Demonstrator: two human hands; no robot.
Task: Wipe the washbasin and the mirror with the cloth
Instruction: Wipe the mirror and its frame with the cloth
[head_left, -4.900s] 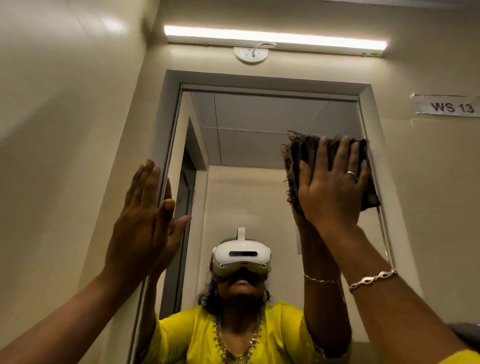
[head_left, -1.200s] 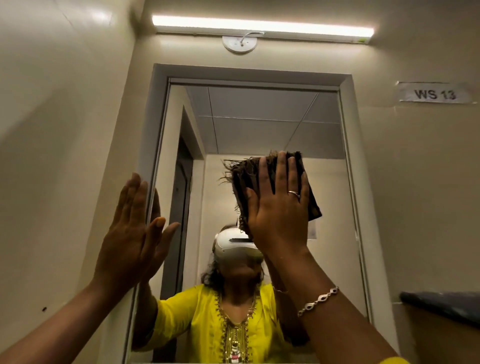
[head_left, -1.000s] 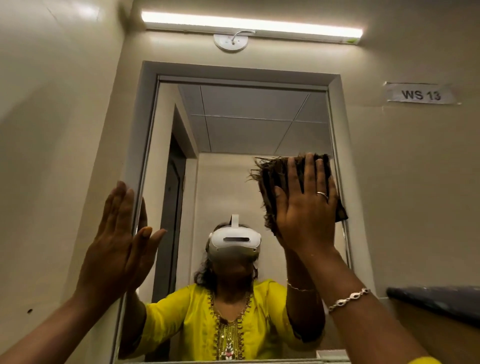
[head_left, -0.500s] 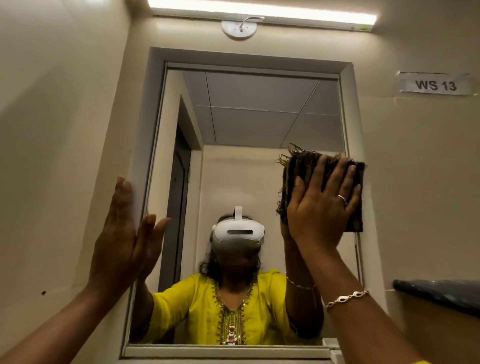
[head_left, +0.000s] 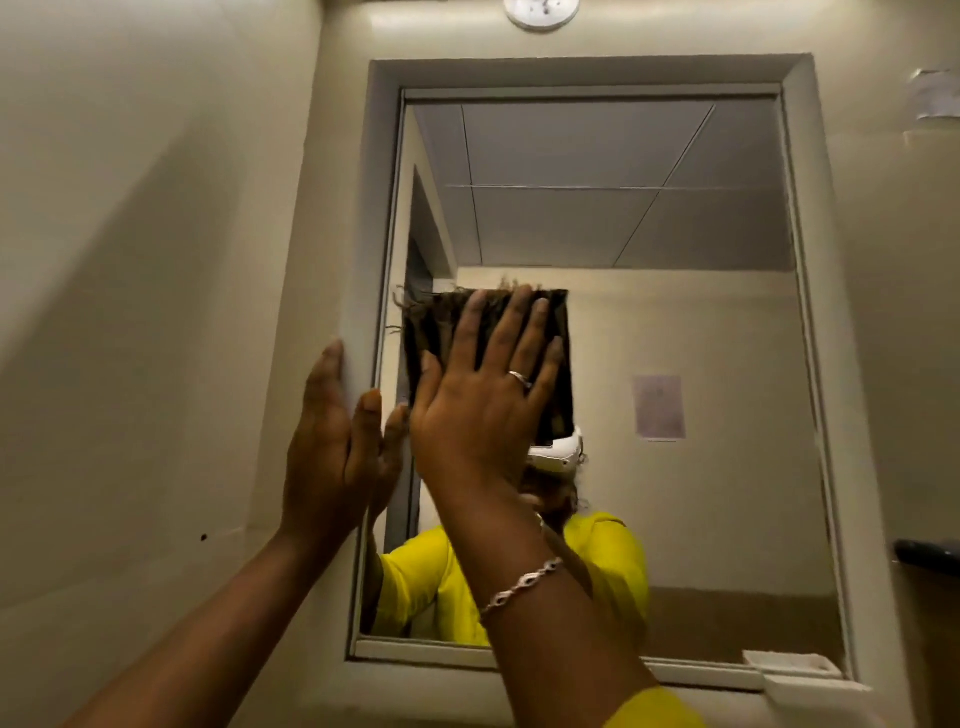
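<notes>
Head view: cloth flat on mirror, left side of glass

Cloth (head_left: 441, 332) is a dark, folded, frayed-edge rag, pinned to the mirror (head_left: 675, 312) under the right hand (head_left: 480, 410): palm flat, fingers spread, pressing rather than pinching. Looks soft and light; it should bunch or slide if pressure drops, so press mid-pad, not at the fringe. Left hand (head_left: 337, 447) is open and empty, braced on the mirror frame (head_left: 363, 291) just left of the cloth. Glass is smooth and breakable, so even pressure. Unwiped-looking area lies right of and above the grip. Washbasin not in view. Narrow beige-walled room, wall tight on the left.
</notes>
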